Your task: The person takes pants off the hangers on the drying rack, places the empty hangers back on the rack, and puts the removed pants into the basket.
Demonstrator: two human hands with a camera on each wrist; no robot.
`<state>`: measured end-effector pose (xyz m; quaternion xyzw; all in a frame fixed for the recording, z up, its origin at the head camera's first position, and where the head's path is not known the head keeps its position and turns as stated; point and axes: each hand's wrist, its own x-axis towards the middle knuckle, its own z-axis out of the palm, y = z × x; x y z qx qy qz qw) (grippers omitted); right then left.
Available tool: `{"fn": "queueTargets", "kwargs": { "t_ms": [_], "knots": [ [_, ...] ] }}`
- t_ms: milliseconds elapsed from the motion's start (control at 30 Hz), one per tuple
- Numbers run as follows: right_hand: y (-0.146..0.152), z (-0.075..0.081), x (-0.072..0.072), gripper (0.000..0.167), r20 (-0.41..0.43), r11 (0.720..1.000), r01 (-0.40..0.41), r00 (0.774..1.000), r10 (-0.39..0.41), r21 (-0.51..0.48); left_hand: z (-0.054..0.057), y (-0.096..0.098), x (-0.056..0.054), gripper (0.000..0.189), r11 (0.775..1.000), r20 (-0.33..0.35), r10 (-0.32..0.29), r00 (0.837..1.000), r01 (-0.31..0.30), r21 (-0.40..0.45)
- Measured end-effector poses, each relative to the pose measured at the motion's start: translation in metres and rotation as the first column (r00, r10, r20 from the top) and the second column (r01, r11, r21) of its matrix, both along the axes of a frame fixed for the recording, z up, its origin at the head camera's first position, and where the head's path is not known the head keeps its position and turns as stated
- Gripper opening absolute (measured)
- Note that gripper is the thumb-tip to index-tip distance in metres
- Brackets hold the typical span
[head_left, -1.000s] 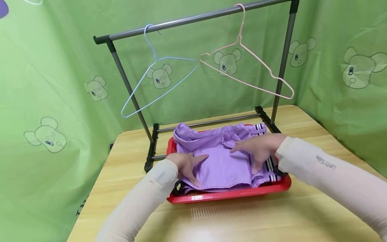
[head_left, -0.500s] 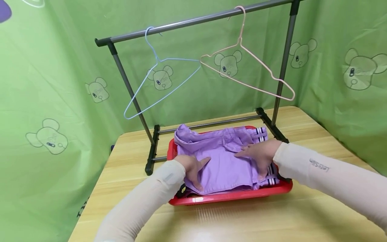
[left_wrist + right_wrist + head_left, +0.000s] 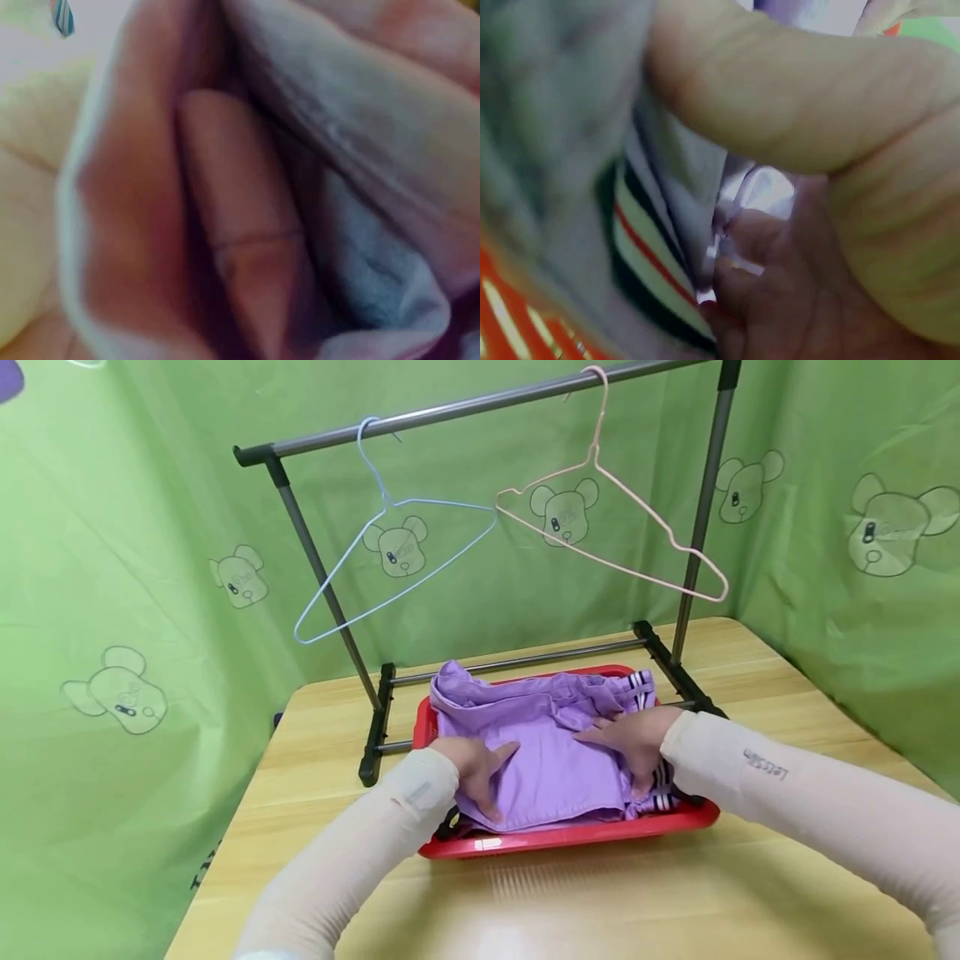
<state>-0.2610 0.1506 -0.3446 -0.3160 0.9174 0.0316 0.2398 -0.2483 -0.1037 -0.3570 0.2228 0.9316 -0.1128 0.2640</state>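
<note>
A folded purple garment [image 3: 558, 777] with navy-and-white striped trim lies in a red basket [image 3: 577, 837]. My left hand [image 3: 472, 768] is at its left side, with two digits spread over the cloth. In the left wrist view, a finger [image 3: 240, 195] sits deep between folds of fabric. At the garment's right side my right hand [image 3: 633, 745] holds the striped edge, one digit reaching inward over the top. The right wrist view shows the striped trim [image 3: 649, 247] beside my bent fingers [image 3: 742, 292]. Other fingers are hidden in the cloth.
Behind the basket stands a metal clothes rack [image 3: 480, 403] with black feet on a wooden table [image 3: 300, 802]. A blue hanger [image 3: 390, 602] and a pink hanger [image 3: 615, 564] hang from its bar. A green printed curtain [image 3: 112, 568] surrounds the table.
Both hands have moved slightly inward from the garment's sides. The garment's striped right edge has shifted a little left, and more of the basket's back rim shows.
</note>
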Motion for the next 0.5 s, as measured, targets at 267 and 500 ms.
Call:
{"fn": "queueTargets", "kwargs": {
  "t_ms": [267,500],
  "knots": [
    [0.019,0.011,-0.008,0.089,0.005,0.982,-0.028,1.000,0.029,-0.185,0.019,-0.018,-0.002,0.103,0.979,0.087,0.011,0.996,-0.028,0.204],
    [0.050,0.022,-0.004,0.049,-0.181,0.850,-0.049,0.982,-0.054,-0.524,0.039,-0.043,0.008,0.084,0.912,-0.062,0.001,0.998,0.025,0.408]
  ]
}}
